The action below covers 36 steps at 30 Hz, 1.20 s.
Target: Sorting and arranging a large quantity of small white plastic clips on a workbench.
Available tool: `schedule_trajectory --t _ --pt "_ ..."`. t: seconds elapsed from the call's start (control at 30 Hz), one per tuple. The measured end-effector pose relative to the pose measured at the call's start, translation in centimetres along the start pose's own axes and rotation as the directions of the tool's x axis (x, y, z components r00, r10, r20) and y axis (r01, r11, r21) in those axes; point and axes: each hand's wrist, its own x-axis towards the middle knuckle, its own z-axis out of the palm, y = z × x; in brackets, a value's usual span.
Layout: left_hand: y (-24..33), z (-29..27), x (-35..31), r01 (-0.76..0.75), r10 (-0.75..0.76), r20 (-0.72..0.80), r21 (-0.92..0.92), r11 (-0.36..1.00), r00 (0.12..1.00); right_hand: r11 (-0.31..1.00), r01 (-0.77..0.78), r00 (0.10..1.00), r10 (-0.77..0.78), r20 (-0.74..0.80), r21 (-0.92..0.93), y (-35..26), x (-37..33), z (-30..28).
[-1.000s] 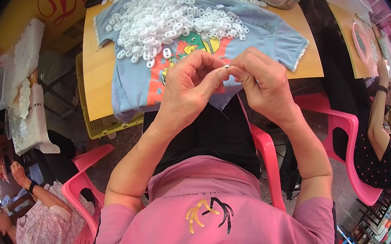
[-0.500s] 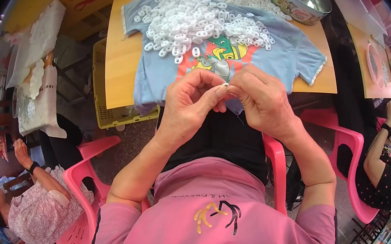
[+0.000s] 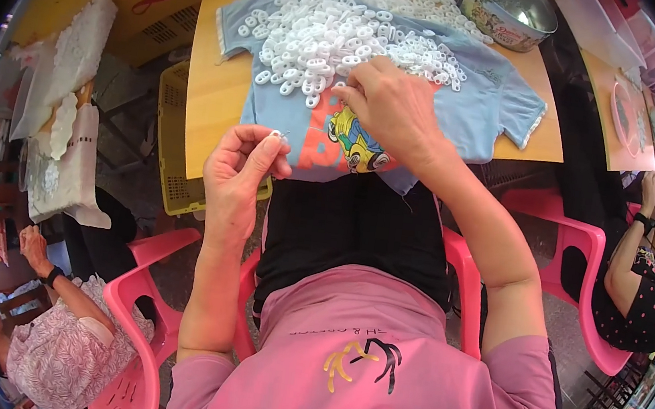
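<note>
A heap of small white plastic rings (image 3: 330, 35) lies on a light blue child's T-shirt (image 3: 485, 101) spread over a wooden table (image 3: 215, 95). My right hand (image 3: 391, 103) rests on the near edge of the heap, fingers curled down among the rings; whether it grips one is hidden. My left hand (image 3: 241, 166) is off the table's front left edge, thumb and fingers pinched on a small white ring piece (image 3: 277, 134).
A metal bowl (image 3: 507, 11) stands at the table's far right. A yellow crate (image 3: 176, 147) sits under the table on the left. Pink plastic chairs (image 3: 579, 265) flank me. One person sits at the right, another at the lower left beside stacked white cloth (image 3: 67, 118).
My hands were together in front of me, working one small piece. Now they are apart: the right has reached forward onto the ring heap, the left has dropped left holding the piece.
</note>
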Motion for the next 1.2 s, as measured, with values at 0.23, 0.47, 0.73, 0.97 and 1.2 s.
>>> schedule_trajectory --t 0.23,0.47,0.73,0.97,1.2 --pt "0.1 0.8 0.0 -0.018 0.018 0.021 0.028 0.999 1.0 0.995 0.074 0.997 -0.071 -0.036 0.068 -0.8 -0.6 0.7" --pt "0.3 3.3 0.7 -0.027 0.031 0.064 -0.057 0.998 0.997 0.416 -0.33 0.933 0.279 0.227 0.847 -1.6 -2.2 -1.9" --pt "0.6 6.9 1.4 0.004 0.022 0.19 -0.135 0.991 0.982 -0.082 -0.423 0.863 0.266 0.429 0.902 -1.6 -3.5 -5.2" --pt "0.4 9.1 1.8 -0.008 0.046 0.214 -0.175 0.985 0.976 -0.059 -0.385 0.846 0.375 0.378 0.921 -1.4 -4.6 -6.0" --pt "0.0 9.7 2.2 0.018 0.03 0.235 -0.197 0.98 0.972 0.117 -0.377 0.844 0.452 0.289 0.919 -0.6 -5.7 -6.4"
